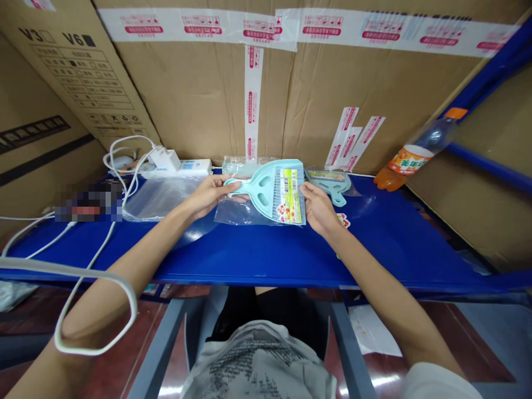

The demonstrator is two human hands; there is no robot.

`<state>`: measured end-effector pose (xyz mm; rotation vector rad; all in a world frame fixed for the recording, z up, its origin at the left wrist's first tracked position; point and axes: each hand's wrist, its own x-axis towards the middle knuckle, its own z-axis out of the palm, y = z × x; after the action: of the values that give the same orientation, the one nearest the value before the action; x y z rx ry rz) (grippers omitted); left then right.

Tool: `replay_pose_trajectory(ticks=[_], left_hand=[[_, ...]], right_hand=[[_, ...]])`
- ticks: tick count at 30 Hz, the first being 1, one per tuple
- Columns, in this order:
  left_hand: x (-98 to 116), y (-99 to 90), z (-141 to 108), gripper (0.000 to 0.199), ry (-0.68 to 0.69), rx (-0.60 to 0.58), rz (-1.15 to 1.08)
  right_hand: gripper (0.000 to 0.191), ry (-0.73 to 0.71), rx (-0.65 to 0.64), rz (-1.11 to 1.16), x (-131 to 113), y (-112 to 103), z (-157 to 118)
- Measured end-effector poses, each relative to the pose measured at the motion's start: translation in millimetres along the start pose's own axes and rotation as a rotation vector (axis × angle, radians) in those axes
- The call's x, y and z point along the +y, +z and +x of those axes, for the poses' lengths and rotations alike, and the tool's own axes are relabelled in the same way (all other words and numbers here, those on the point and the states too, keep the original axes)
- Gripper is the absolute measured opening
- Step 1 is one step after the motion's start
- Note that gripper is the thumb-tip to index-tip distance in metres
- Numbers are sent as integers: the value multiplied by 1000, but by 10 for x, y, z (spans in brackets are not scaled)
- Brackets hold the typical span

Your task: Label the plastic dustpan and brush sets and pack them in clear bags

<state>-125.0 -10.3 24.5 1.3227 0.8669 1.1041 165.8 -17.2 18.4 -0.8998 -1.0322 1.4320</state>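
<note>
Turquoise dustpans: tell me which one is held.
The near dustpan, gripped by the left hand; the far dustpan, beyond the right hand, lies unheld on the table.

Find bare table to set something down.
Blue table, between right forearm and bottle; also its front strip between that forearm and left forearm, nearer than held dustpan. Crowded: back left, by power strip, white cables, clear bag; beyond right hand, by bagged dustpan.

You hold the mint dustpan [269, 190] over the worktop [257, 255], left hand [211, 195] on its handle [245, 185], right hand [319, 207] at its wide end [292, 194]. Another dustpan [328, 180] lies near the back edge; a bottle [417, 151] is near the back right corner.
</note>
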Motion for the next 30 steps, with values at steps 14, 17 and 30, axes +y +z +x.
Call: replay_pose_trajectory(ticks=[14, 17, 30], left_hand=[[-3, -36, 67, 9, -61, 309, -91], [-3, -18, 69, 6, -87, 356, -115], [-87, -78, 97, 7, -14, 357, -30]], right_hand=[[12, 1, 80, -9, 27, -60, 54], [21, 50, 45, -8, 1, -55, 60], [38, 38, -107, -90, -62, -49, -14]])
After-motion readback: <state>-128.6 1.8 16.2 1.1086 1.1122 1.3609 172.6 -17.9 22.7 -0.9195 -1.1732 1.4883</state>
